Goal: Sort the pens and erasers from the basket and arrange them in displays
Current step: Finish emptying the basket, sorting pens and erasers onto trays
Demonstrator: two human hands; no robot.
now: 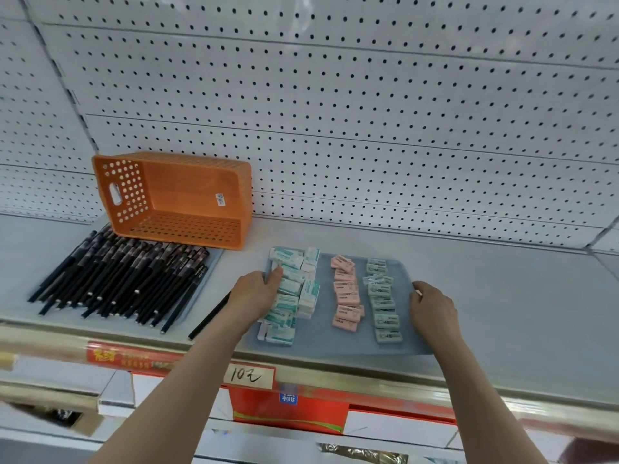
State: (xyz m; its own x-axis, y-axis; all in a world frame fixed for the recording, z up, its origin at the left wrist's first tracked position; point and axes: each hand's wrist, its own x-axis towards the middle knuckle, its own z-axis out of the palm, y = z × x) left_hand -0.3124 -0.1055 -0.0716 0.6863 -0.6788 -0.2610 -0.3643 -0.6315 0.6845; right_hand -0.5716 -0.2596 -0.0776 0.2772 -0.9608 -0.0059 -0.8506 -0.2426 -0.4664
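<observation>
My left hand (258,291) clamps the tray (321,344) at its 9 o'clock rim, my right hand (433,308) at 3 o'clock; erasers (346,293) lie on it in rows (white, pink, green), pens (124,279) at 9 o'clock.

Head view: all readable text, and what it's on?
"10" plus a handwritten character: white price tag on the shelf edge.
"4B": green erasers on the tray.
Too small or blurred: basket sticker, red strip, blue tag, white erasers, pink erasers.
</observation>
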